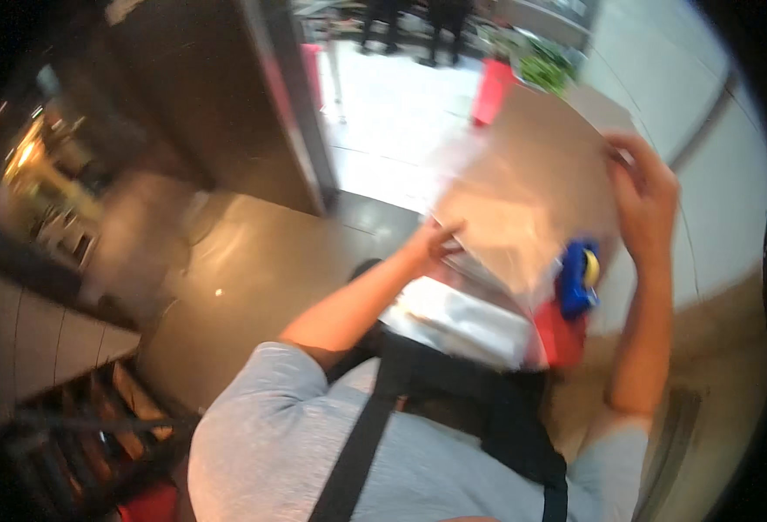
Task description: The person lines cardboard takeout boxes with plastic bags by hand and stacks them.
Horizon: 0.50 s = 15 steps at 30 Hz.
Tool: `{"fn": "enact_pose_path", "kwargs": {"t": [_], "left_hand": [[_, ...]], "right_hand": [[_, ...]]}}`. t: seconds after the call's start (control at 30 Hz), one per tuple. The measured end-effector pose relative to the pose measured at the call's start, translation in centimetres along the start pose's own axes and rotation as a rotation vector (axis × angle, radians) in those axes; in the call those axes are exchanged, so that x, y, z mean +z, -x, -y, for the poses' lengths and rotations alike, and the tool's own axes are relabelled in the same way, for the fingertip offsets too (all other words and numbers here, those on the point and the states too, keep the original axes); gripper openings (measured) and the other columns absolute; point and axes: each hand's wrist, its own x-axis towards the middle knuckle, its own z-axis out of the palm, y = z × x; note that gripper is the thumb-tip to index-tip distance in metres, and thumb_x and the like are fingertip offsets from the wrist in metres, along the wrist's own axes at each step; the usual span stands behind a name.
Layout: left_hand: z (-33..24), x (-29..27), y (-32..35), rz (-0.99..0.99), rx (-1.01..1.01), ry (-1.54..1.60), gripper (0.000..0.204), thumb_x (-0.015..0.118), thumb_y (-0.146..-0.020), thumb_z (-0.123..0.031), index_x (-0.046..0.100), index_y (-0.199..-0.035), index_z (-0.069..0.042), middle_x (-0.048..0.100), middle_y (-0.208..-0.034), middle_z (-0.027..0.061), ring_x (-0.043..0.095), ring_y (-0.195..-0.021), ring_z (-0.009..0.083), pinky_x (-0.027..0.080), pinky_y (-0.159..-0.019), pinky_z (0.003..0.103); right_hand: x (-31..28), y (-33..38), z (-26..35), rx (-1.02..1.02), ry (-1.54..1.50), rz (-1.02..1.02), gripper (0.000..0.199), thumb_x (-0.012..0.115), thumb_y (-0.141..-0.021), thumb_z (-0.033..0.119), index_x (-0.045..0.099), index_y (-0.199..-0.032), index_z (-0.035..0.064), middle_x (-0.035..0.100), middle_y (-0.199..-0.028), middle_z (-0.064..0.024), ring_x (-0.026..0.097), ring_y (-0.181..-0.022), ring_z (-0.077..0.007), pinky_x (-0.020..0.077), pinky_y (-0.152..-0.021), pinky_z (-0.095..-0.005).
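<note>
Brown cardboard sheet [531, 174] pinched at far right edge by right hand [644, 196], fingers clamped on it; left hand [431, 239] pressed against near left edge, closure unclear from blur. Best kept level, both edges supported. Blue tape dispenser [577, 278] just below, red box [562, 335] nearer.

Head view, blurred by motion. I am seeing one clear package: a large flat brown paper bag [531, 174], roughly rectangular, tilting up at centre right; my right hand [649, 196] is gripping its upper right corner and my left hand [435, 239] is touching its lower left edge. A thin translucent plastic wrap [488, 235] is covering its lower face. Just below it a white, flat, bag-like packet [457, 317] is lying, too blurred to identify. I am making out no labels, signs or screens.
</note>
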Motion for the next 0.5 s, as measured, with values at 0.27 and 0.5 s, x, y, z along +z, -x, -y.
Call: {"fn": "enact_pose_path", "kwargs": {"t": [0.27, 0.5], "left_hand": [[-1.3, -2.1, 4.0, -0.031, 0.254, -0.030, 0.052, 0.051, -0.087, -0.015, 0.036, -0.137, -0.009, 0.054, -0.126, 0.0120, 0.062, -0.103, 0.0278, 0.059, -0.071, 0.044], [-0.5, -1.9, 5.7, -0.055, 0.161, 0.244, 0.050, 0.043, -0.089, -0.018, 0.036, -0.138, -0.018, 0.049, -0.129, 0.0088, 0.052, -0.116, 0.0262, 0.055, -0.078, 0.048]], "right_hand": [[2.7, 5.3, 1.8, -0.431, 0.375, -0.204, 0.028, 0.055, -0.087, 0.004, 0.058, -0.115, 0.0067, 0.059, -0.115, -0.0125, 0.055, -0.103, -0.0276, 0.0424, -0.092, -0.0378], [18.3, 26.8, 2.1, 0.484, -0.648, 0.707, 0.042, 0.071, -0.077, 0.011, 0.057, -0.116, 0.0024, 0.061, -0.115, -0.0165, 0.059, -0.104, -0.0307, 0.0489, -0.085, -0.0370]]}}
